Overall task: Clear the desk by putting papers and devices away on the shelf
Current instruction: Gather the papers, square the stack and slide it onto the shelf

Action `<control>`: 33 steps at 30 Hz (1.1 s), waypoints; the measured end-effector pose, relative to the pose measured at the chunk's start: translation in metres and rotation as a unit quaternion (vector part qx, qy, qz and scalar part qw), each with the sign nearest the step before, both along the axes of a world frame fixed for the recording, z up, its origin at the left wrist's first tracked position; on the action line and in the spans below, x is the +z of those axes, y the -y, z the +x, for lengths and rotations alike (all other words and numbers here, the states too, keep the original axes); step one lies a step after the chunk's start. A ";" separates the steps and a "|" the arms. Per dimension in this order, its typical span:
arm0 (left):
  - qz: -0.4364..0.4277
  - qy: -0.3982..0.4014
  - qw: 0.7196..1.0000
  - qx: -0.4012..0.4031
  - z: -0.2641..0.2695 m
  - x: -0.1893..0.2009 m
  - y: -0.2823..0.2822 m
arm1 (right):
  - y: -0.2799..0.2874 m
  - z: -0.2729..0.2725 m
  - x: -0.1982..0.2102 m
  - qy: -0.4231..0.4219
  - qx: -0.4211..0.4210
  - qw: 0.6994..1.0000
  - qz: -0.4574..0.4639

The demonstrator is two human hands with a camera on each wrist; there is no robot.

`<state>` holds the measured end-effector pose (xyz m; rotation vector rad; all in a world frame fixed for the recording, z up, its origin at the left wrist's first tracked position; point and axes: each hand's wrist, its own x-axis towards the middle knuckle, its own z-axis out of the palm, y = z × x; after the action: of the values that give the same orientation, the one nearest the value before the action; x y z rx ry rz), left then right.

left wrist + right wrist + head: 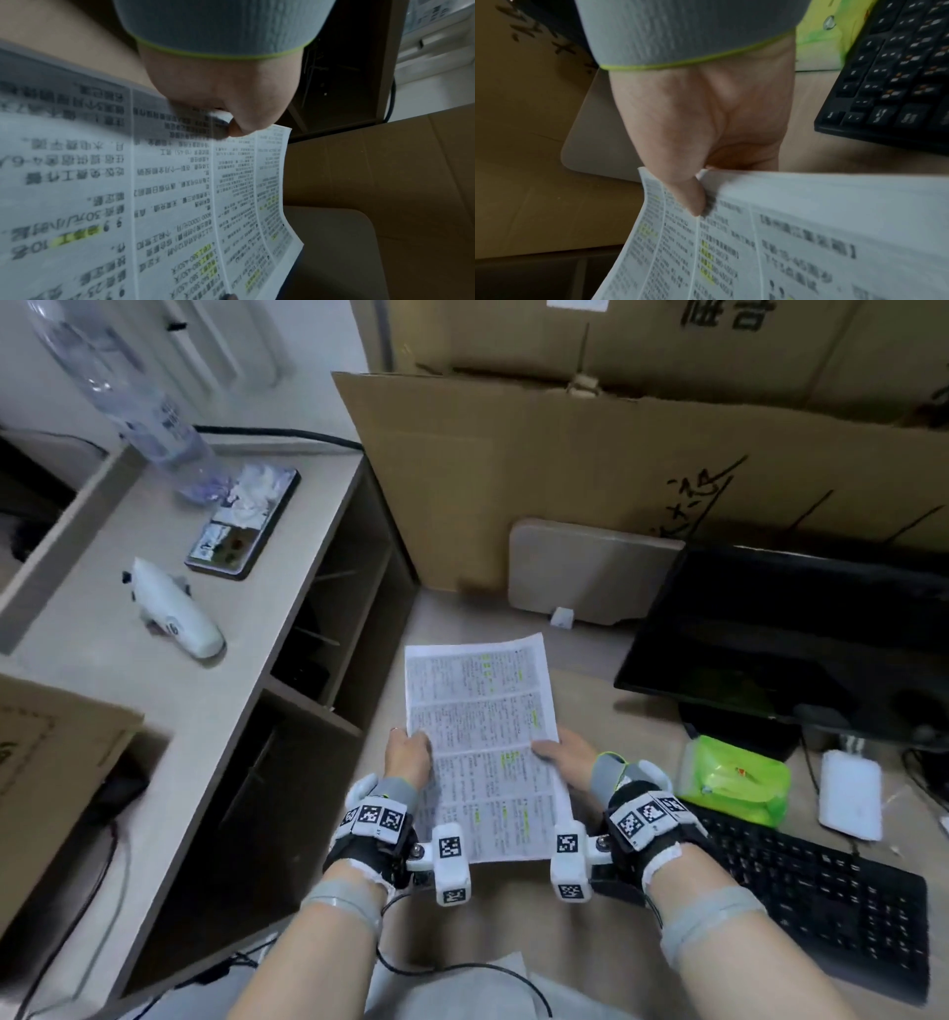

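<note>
Both hands, left [408,755] and right [562,755], pinch the papers [482,737] above the tabletop [590,654]; next move, probably: carry left to shelf [328,629].

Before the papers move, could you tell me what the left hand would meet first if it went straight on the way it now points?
Judging from the head view, the left hand, gripping the papers, points up the desk toward the leaning cardboard sheet; nothing else shows in between, though depth is unclear.
</note>
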<state>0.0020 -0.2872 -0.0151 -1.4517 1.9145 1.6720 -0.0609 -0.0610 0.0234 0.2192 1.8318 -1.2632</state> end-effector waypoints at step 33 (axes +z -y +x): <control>0.272 -0.032 0.929 0.251 0.038 -0.063 0.114 | 0.279 -0.096 -0.099 -0.066 -0.035 0.997 0.028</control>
<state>0.0400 -0.4016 -0.0780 -1.7258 0.9914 2.2469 -0.1570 -0.3405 -0.0756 0.2380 1.9890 -1.3032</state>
